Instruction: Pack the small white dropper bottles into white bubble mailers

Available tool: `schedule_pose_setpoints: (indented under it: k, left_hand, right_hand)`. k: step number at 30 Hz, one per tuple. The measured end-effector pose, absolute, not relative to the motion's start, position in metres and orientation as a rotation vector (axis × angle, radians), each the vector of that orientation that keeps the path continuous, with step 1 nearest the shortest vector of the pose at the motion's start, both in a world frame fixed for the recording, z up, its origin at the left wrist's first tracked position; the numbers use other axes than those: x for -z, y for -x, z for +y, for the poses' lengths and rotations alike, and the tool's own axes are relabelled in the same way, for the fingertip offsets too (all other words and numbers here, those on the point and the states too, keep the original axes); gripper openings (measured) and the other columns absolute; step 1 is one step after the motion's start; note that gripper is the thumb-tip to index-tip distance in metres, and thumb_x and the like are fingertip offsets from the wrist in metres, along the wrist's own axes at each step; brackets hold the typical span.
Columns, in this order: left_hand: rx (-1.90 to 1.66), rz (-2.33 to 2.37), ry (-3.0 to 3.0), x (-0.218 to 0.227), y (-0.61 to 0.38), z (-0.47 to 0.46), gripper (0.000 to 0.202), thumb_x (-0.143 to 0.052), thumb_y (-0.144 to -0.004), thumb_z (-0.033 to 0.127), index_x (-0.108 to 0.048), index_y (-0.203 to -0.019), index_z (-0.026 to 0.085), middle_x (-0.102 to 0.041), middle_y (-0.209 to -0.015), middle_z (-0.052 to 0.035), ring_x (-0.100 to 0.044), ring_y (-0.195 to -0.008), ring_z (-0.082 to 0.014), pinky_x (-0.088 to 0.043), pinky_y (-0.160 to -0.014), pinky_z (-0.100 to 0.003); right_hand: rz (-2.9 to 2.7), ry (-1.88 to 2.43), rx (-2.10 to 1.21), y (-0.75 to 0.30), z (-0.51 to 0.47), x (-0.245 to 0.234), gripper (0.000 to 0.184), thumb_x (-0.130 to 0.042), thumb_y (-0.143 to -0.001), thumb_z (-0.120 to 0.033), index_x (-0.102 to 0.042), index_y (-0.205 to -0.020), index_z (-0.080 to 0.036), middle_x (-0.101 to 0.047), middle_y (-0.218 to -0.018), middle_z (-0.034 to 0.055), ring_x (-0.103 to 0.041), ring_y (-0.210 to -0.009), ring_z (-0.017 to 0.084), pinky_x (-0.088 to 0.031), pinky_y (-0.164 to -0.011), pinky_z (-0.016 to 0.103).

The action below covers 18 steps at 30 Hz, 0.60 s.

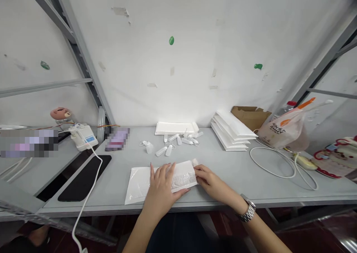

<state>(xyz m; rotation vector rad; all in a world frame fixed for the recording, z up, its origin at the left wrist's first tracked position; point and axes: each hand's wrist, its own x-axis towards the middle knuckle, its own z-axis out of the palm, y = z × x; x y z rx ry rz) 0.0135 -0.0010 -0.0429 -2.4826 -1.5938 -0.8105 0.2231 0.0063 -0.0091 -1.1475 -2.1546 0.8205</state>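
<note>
My feed shows bright, even light on the wall [192, 55] and desk [237, 167], with sheen on the envelope [182, 179]. Wide-angle stretch leans the shelf posts [84, 55] outward; the floor [329, 230] looks dim; I see two pixelated patches at left.

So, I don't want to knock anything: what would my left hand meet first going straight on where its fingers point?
Past the white packaging beneath it, your left hand would probably meet the nearest small white pieces, though depth is hard to judge.
</note>
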Motion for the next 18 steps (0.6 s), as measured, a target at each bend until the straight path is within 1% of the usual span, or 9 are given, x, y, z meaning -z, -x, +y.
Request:
schedule_pose_setpoints:
  k: [3,7,9,12,13,15,16,18]
  left_hand:
    - [0.835,-1.576,2.486,0.044,-0.014,-0.001,0.073,-0.046,-0.077,0.065,-0.038,-0.133,0.02,-0.055,-0.122,-0.011,-0.048,-0.115,-0.0281,-0.011,-0.108,-0.061]
    - [0.856,-1.59,2.48,0.043,-0.014,-0.001,0.076,-0.049,-0.074,0.066,-0.037,-0.133,0.019,-0.057,-0.118,-0.0115,-0.05,-0.112,-0.0286,-0.012,-0.107,-0.061]
    - [0.858,-1.575,2.491,0.042,-0.014,-0.001,0.075,-0.05,-0.074,0.065,-0.037,-0.133,0.02,-0.057,-0.119,-0.0111,-0.05,-0.112,-0.0287,-0.011,-0.107,-0.062]
    - [0.849,-1.564,2.506,0.042,-0.013,-0.001,0.074,-0.051,-0.074,0.064,-0.037,-0.133,0.021,-0.056,-0.123,-0.01,-0.049,-0.115,-0.0287,-0.01,-0.108,-0.062]
    - [0.846,-1.567,2.51,0.042,-0.013,0.0,0.074,-0.051,-0.074,0.065,-0.037,-0.132,0.021,-0.055,-0.124,-0.0098,-0.049,-0.115,-0.0285,-0.01,-0.108,-0.062]
    - [0.838,-1.578,2.519,0.042,-0.013,0.0,0.075,-0.05,-0.073,0.066,-0.037,-0.132,0.021,-0.055,-0.125,-0.0097,-0.048,-0.116,-0.0281,-0.01,-0.108,-0.061]
    - [0.834,-1.584,2.524,0.042,-0.013,0.0,0.074,-0.05,-0.073,0.066,-0.037,-0.132,0.021,-0.054,-0.125,-0.0097,-0.048,-0.116,-0.0279,-0.01,-0.108,-0.061]
    - [0.831,-1.594,2.529,0.041,-0.013,0.0,0.073,-0.05,-0.074,0.066,-0.038,-0.131,0.021,-0.054,-0.125,-0.0097,-0.048,-0.116,-0.0276,-0.01,-0.108,-0.061]
  right_hand:
    - [-2.276,1.094,-0.833,-0.225,0.0,-0.005,0.038,-0.038,-0.083,-0.004,-0.064,-0.101,-0.025,-0.056,-0.117,0.0051,-0.05,-0.108,0.019,-0.041,-0.094,0.033]
    - [-2.365,0.973,-0.877,-0.219,-0.005,-0.012,0.04,-0.037,-0.081,-0.002,-0.065,-0.099,-0.024,-0.057,-0.118,0.0042,-0.05,-0.109,0.019,-0.041,-0.095,0.034]
    - [-2.384,0.974,-0.819,-0.218,0.003,-0.016,0.042,-0.037,-0.077,0.001,-0.067,-0.096,-0.023,-0.06,-0.11,0.0045,-0.052,-0.105,0.019,-0.042,-0.094,0.035]
    - [-2.278,1.105,-0.521,-0.219,0.032,-0.025,0.042,-0.037,-0.075,0.001,-0.068,-0.089,-0.021,-0.064,-0.095,0.0059,-0.056,-0.095,0.019,-0.044,-0.088,0.036]
    - [-2.206,1.16,-0.394,-0.219,0.048,-0.029,0.039,-0.037,-0.076,0.0,-0.068,-0.091,-0.02,-0.063,-0.094,0.0067,-0.056,-0.095,0.02,-0.044,-0.088,0.036]
    - [-2.095,1.254,-0.191,-0.216,0.083,-0.035,0.034,-0.039,-0.081,-0.006,-0.065,-0.1,-0.018,-0.061,-0.1,0.0092,-0.056,-0.096,0.021,-0.043,-0.086,0.036]
    - [-2.046,1.31,-0.135,-0.214,0.101,-0.037,0.032,-0.04,-0.084,-0.01,-0.063,-0.105,-0.017,-0.06,-0.101,0.0102,-0.056,-0.095,0.022,-0.043,-0.085,0.035]
    - [-1.937,1.463,-0.132,-0.209,0.136,-0.036,0.029,-0.048,-0.085,-0.017,-0.06,-0.111,-0.015,-0.059,-0.1,0.0105,-0.057,-0.09,0.021,-0.043,-0.082,0.033]
